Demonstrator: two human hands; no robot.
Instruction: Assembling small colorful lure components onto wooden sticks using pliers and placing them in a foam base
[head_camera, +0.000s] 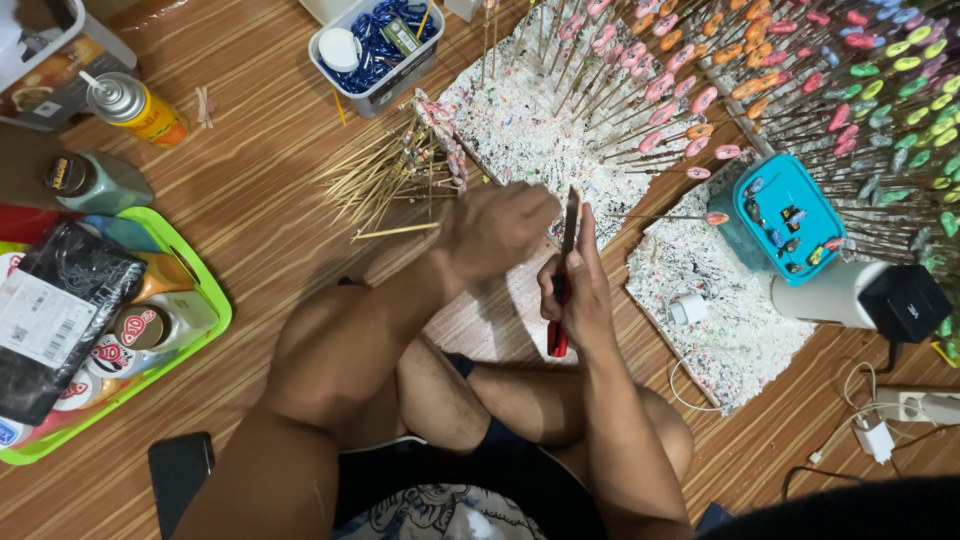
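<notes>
I sit cross-legged on a wooden floor. My right hand (577, 285) grips a red-handled utility knife (560, 300) with its blade pointing up and away. My left hand (497, 228) is closed and blurred, just left of the blade; a thin wooden stick with a small painted piece (716, 218) at its tip seems to run from it to the right. A loose bundle of wooden sticks (390, 178) lies on the floor just beyond my left hand.
Paint-spattered foam boards (740, 330) hold several sticks with pink, orange and green painted pieces (700, 100). A teal box (790, 215), a white container of blue items (375, 45), a green tray of cans (205, 330), a spray can (135, 105), a phone (180, 470) and chargers (875, 435) surround me.
</notes>
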